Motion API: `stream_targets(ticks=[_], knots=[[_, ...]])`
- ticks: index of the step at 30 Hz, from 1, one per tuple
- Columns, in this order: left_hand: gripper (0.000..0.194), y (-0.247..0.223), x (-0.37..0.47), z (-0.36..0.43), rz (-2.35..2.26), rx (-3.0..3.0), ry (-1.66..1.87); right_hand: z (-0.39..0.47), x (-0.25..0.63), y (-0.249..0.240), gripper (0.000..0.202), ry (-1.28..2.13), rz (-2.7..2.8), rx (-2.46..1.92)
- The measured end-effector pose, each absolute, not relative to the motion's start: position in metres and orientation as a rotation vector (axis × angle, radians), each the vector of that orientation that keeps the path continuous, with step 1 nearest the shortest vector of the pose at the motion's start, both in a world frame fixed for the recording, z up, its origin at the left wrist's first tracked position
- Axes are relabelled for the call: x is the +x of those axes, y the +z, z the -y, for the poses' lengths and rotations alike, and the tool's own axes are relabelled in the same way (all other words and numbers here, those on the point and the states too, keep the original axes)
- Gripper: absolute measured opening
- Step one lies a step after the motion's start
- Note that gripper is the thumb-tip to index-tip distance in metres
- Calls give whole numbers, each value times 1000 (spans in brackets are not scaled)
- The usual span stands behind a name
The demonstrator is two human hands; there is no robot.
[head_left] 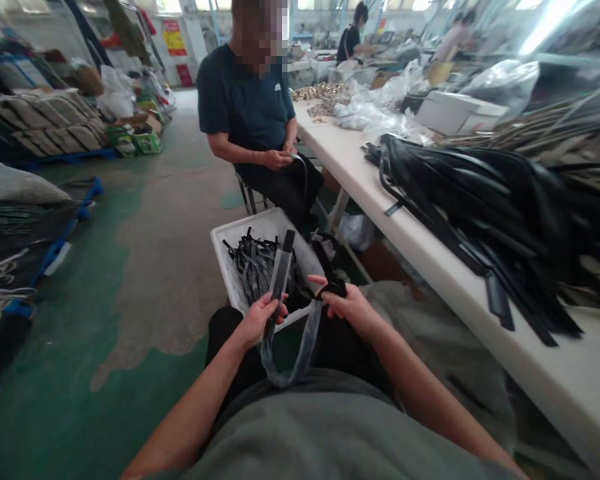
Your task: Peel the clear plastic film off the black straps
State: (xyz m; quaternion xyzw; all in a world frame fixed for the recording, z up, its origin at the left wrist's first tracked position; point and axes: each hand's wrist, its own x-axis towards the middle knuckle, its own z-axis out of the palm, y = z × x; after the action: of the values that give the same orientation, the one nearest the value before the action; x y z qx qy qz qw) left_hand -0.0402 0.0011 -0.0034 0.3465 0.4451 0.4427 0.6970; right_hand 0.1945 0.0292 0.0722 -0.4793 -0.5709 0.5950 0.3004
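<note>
A black strap point(281, 270) in a clear plastic sleeve hangs in a loop over my lap. My left hand point(261, 319) pinches it between thumb and fingers, with its black end sticking up. My right hand point(349, 305) is closed on the loop's other side, where the strap is dark and bunched, with the index finger pointing left. Just beyond my hands stands a white crate point(225, 257), holding many similar sleeved black straps point(253, 263). My fingers partly hide the section held on the right.
On the right, a long white table point(430, 267) bears a pile of black straps point(470, 193), plastic bags and brass-coloured pieces point(325, 93). A co-worker point(247, 113) sits ahead, both hands on a strap. Loaded blue pallets point(87, 200) line the left.
</note>
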Motion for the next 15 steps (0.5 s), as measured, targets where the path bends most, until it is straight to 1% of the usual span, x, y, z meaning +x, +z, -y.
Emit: stream_targets(ticks=[2,7,10,12,13,15], knots=[[41,-4,-34,11,-980,878,871,-39,196,78,48,1538,1451,-1235],[41,0,-30,24,-977,991,684,-45,194,85,27,1488,1397,-1114],[51,10,-26,21,-913,1026,758,-40,187,86,21,1483,1411,-1087],[59,22,-18,15,-859,1128,846,-34,181,85,21,1483,1449,-1095],[59,29,-12,12,-862,1212,878,-31,178,84,22,1477,1491,-1105],[49,41,0,7,-933,1397,890,-24,175,86,25,1428,1590,-1131]])
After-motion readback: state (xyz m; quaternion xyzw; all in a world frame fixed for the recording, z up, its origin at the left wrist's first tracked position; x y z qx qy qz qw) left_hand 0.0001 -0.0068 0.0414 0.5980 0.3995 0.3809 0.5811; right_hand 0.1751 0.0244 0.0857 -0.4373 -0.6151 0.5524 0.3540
